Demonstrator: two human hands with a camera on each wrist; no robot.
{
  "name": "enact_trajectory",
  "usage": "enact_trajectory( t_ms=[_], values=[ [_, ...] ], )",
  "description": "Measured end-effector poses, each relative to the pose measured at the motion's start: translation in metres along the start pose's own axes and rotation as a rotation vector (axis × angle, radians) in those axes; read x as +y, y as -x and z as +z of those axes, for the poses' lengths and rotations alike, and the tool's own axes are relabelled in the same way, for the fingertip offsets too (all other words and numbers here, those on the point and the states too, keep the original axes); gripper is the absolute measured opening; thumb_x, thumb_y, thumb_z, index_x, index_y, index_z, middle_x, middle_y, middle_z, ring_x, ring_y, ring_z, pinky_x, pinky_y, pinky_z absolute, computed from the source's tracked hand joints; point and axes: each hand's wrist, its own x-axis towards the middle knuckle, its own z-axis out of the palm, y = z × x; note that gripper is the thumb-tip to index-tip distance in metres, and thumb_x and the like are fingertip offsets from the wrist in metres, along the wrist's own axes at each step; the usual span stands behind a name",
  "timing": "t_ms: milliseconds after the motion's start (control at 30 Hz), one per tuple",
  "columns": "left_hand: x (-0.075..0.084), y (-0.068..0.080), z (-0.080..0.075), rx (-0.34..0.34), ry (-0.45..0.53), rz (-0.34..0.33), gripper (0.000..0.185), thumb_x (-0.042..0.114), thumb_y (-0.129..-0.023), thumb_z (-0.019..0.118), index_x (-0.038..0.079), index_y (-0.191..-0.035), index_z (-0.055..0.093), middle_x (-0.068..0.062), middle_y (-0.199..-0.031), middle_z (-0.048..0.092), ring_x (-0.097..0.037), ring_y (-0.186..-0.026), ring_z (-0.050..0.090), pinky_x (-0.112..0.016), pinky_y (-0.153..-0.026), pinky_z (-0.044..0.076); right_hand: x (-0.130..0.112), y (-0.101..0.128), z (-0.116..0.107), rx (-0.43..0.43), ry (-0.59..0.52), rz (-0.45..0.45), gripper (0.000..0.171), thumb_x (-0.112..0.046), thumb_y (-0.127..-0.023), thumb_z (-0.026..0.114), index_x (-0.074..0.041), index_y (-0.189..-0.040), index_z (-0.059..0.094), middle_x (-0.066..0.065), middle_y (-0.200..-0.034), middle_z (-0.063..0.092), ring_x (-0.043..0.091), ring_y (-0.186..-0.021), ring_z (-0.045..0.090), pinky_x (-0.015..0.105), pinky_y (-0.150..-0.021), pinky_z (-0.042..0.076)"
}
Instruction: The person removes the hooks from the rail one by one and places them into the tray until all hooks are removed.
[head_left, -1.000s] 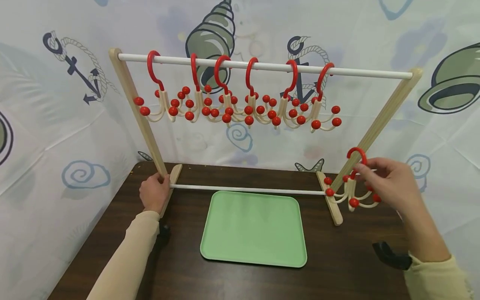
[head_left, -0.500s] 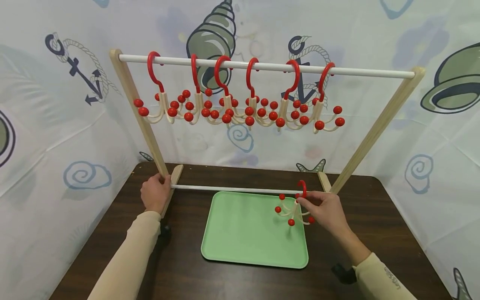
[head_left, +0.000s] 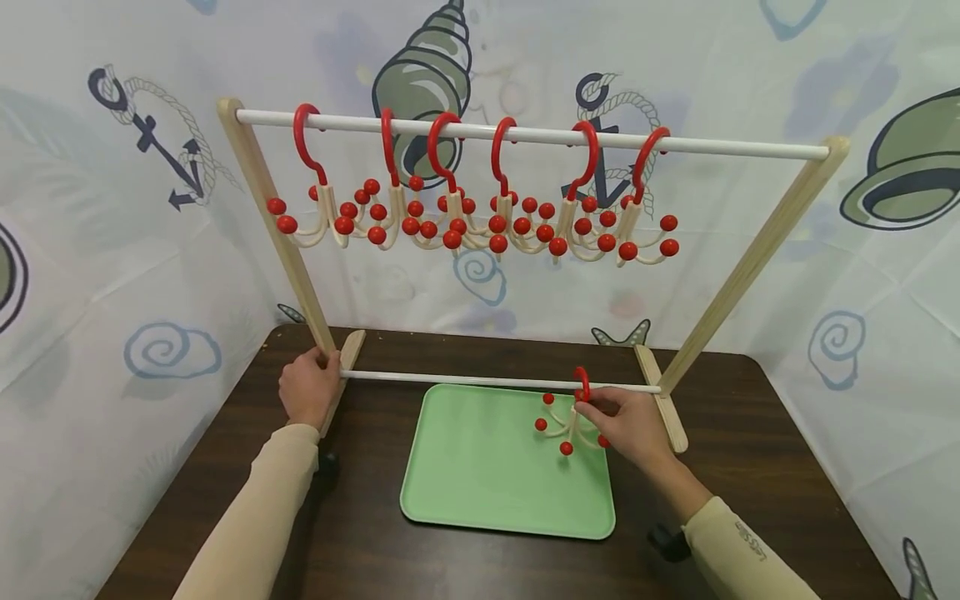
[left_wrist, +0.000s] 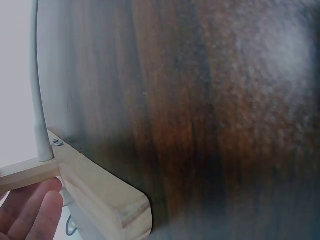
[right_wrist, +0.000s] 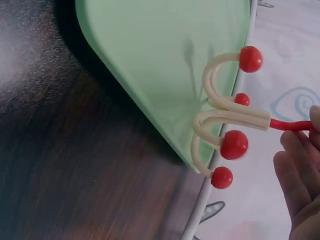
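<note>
My right hand pinches the stem of a hook hanger, which has a red hook, cream curved arms and red ball tips. It is held over the right part of the green tray, its red hook by the lower white bar. In the right wrist view the hanger points its balls toward the tray, and my fingertips are at its red stem. At the left, my left hand holds the foot of the rack's left wooden post; its fingers show beside the wood.
Several similar hangers hang from the upper white rail. The right post slants up from its wooden foot. A dark wooden table carries the rack and tray; a patterned cloth stands behind.
My right hand has carried the hanger leftward from beside the right post to over the tray, moving slightly further left in the last half second. My left hand has stayed at the post.
</note>
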Motion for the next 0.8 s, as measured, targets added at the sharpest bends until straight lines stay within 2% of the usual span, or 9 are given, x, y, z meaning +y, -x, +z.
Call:
enact_trajectory(
  t_ms=[267,433,600,800],
  values=[
    [-0.004,-0.001,0.005,0.010,-0.001,0.008,0.036,0.034,-0.098,0.058,0.001,-0.102,0.070,-0.021,-0.085,0.069,-0.043,-0.079,0.064,-0.056,-0.068,0.045,0.007,0.004,-0.004,-0.099,-0.006,0.008,0.017,-0.018,-0.084,0.079,-0.008,-0.096,0.075,0.003,-0.088,0.074,0.014,-0.077,0.071,0.028,-0.064,0.055],
    [-0.004,-0.002,0.004,0.008,-0.016,0.004,0.036,0.035,-0.098,0.057,0.001,-0.101,0.069,-0.021,-0.085,0.068,-0.044,-0.079,0.063,-0.056,-0.068,0.045,0.009,0.006,-0.008,-0.151,-0.014,0.003,0.022,-0.014,-0.084,0.079,-0.005,-0.103,0.073,0.005,-0.094,0.073,0.018,-0.082,0.072,0.028,-0.067,0.055],
    [-0.004,-0.002,0.004,0.000,-0.016,0.000,0.037,0.035,-0.099,0.056,0.000,-0.104,0.069,-0.022,-0.086,0.069,-0.043,-0.080,0.063,-0.056,-0.069,0.045,0.009,0.007,-0.013,-0.173,0.007,0.000,0.029,-0.013,-0.084,0.078,-0.002,-0.111,0.071,0.008,-0.101,0.072,0.022,-0.088,0.071,0.034,-0.072,0.056],
    [-0.003,-0.002,0.002,-0.006,-0.028,0.009,0.036,0.034,-0.098,0.057,0.000,-0.101,0.069,-0.021,-0.084,0.069,-0.043,-0.079,0.064,-0.056,-0.068,0.045,0.008,0.008,-0.031,-0.214,0.034,0.008,0.030,-0.013,-0.087,0.075,-0.006,-0.116,0.070,0.009,-0.110,0.071,0.022,-0.094,0.070,0.035,-0.076,0.055]
  ],
)
